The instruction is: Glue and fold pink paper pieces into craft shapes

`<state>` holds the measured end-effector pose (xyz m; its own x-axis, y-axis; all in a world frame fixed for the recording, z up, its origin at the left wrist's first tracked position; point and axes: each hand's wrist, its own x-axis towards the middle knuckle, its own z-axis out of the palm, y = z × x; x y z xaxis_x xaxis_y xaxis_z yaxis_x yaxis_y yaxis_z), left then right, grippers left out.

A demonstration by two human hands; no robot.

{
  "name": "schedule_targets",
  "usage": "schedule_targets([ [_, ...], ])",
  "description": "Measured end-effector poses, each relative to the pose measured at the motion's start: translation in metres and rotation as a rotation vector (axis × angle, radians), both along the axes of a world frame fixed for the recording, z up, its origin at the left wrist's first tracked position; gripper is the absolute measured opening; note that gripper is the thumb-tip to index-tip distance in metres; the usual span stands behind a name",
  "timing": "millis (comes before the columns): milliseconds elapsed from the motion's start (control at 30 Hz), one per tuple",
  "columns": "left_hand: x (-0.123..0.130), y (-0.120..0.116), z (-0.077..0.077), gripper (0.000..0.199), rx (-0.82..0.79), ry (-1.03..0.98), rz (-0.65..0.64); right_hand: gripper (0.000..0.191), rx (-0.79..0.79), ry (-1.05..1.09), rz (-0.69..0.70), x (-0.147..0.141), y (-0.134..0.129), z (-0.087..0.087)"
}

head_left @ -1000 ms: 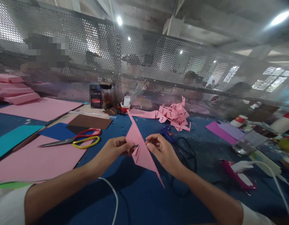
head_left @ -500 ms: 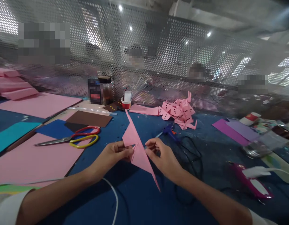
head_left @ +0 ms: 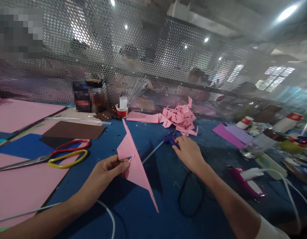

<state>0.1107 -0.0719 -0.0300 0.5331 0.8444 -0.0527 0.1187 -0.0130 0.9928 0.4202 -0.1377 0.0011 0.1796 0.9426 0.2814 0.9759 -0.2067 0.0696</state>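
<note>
My left hand (head_left: 113, 167) pinches a folded pink paper piece (head_left: 135, 159) by its left side, near a slit. The piece stands tilted above the table, with long narrow strips at its top and bottom ends. My right hand (head_left: 190, 151) has its fingers curled over the handle of a blue hot glue gun (head_left: 169, 138), which lies on the table; the fingertips are partly hidden. A translucent glue stick (head_left: 153, 152) runs from the gun toward the pink piece and passes behind it.
Scissors (head_left: 68, 154) and coloured paper sheets (head_left: 73, 130) lie left. Behind are a pile of dotted pink cutouts (head_left: 179, 118), a paper cup (head_left: 122, 110) and a perforated metal screen (head_left: 153, 49). A magenta device (head_left: 250, 184), a clear container (head_left: 255, 144) and cables lie right.
My right hand has left the pink piece and moved right and forward onto the glue gun. My left hand still holds the piece. The view has turned slightly right.
</note>
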Motion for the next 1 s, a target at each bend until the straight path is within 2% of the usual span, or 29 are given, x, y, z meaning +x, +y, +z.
schedule_targets([
  [200, -0.003, 0.002, -0.003, 0.039, 0.006, 0.046, 0.011, 0.023, -0.073, -0.036, -0.043, 0.008, 0.006, -0.014],
  [367, -0.005, 0.005, -0.010, 0.040, -0.017, 0.036, 0.034, 0.020, -0.101, -0.009, -0.028, 0.005, 0.000, -0.006],
  [600, -0.003, 0.008, -0.012, 0.044, -0.092, 0.008, 0.084, 0.017, -0.126, -0.010, -0.012, 0.009, -0.028, 0.005],
  [733, -0.004, 0.009, -0.011, 0.042, -0.079, 0.037, 0.041, 0.017, -0.121, -0.029, -0.093, 0.022, -0.051, 0.009],
  [833, -0.004, 0.008, -0.010, 0.043, -0.055, 0.059, 0.076, 0.016, -0.123, -0.046, -0.172, 0.034, -0.065, 0.008],
  [1000, -0.003, 0.008, -0.008, 0.047, -0.060, 0.093, 0.115, 0.015, -0.143, -0.073, -0.253, 0.045, -0.071, 0.005],
])
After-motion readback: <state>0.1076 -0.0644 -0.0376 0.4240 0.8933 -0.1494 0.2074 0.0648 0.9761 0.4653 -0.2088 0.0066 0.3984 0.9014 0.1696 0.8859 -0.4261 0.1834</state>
